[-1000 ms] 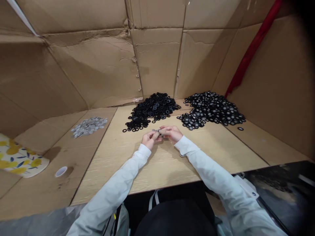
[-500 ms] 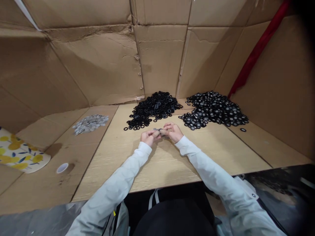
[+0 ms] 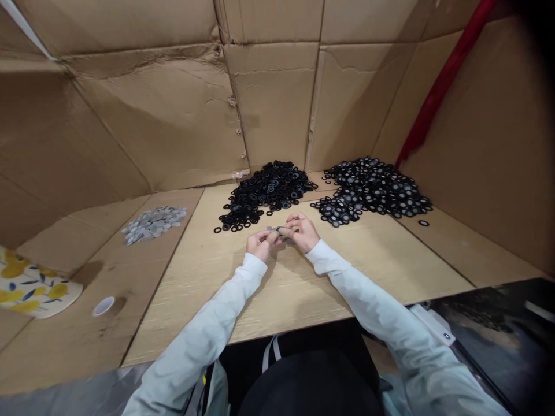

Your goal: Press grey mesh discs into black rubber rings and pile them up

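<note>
My left hand (image 3: 261,242) and my right hand (image 3: 302,232) meet over the middle of the board, fingertips pinched together. Between them is a small black ring (image 3: 278,230), mostly covered by the fingers. A few grey discs (image 3: 269,228) show just behind and beneath the fingertips. Behind my hands lies a heap of black rings (image 3: 271,188). Farther right is a heap of black rings with pale discs in their centres (image 3: 377,188). On the left lies a pile of loose silvery discs (image 3: 154,223).
Cardboard walls (image 3: 173,115) enclose the back and sides. A red strip (image 3: 433,98) hangs at the right. A container with a yellow fruit pattern (image 3: 34,286) and a white tape roll (image 3: 103,306) are at left. One ringed disc (image 3: 424,223) lies apart. The board's front edge (image 3: 303,327) is near my body.
The camera view has shifted slightly, so the scene sits a little farther left. My hands stay together in the same place, with only slight finger movement around the ring.
</note>
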The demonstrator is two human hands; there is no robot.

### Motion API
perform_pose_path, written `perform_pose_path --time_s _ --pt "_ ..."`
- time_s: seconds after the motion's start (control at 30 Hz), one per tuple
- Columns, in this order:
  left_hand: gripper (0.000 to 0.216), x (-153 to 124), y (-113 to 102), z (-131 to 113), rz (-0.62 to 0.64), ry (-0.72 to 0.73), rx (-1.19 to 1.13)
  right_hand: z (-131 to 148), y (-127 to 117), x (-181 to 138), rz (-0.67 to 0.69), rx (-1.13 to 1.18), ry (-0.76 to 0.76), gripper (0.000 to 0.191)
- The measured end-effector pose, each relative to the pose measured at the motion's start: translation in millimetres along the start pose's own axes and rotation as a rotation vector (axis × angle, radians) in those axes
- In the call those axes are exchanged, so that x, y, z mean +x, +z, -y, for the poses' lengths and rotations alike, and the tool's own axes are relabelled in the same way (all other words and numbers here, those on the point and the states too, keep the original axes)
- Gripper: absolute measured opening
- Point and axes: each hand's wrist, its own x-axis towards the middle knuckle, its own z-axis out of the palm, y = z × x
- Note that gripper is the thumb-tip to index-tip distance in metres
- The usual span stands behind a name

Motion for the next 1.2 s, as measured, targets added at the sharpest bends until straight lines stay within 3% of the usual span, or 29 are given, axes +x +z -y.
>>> perform_pose_path --time_s 0.2,0.33,0.5,0.6,0.8,0.97,1.2 --pt "0.02 -1 1 -2 0.012 0.08 0.053 4 -6 1 0.109 -0.101 -0.082 0.007" --pt "0.02 1 -3 -3 0.067 0.147 0.081 8 -10 0 0.094 -0.115 -0.124 0.008" --pt "0.024 2 -13 -14 0.277 -0.078 -0.02 12 -15 -3 0.086 -0.05 -0.186 0.012" --pt "0.028 2 -16 -20 0.339 -0.136 -0.002 11 -16 -3 0.099 -0.007 -0.185 0.013" --pt "0.027 4 -10 -13 0.231 0.042 0.13 8 -13 -3 0.124 -0.082 -0.233 0.007" --pt "0.026 5 -12 -9 0.141 0.071 0.166 9 -9 -6 0.118 -0.225 -0.332 0.007" --pt "0.012 -3 -8 -12 0.039 0.24 0.235 8 -13 -7 0.06 -0.356 -0.344 0.008"
